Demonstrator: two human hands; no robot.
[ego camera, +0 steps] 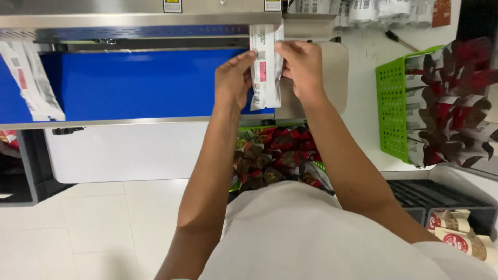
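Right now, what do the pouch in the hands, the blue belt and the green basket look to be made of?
The pouch looks like thin glossy plastic film: it bends between the fingers of both hands. The blue belt seems smooth rubber or coated fabric, with a soft sheen. The green basket looks like rigid moulded plastic, its wall pierced by a regular grid of holes.

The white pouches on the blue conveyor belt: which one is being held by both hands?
The upright pouch at the belt's right end, pinched between left hand and right hand. The other pouch lies untouched at the far left of the blue belt.
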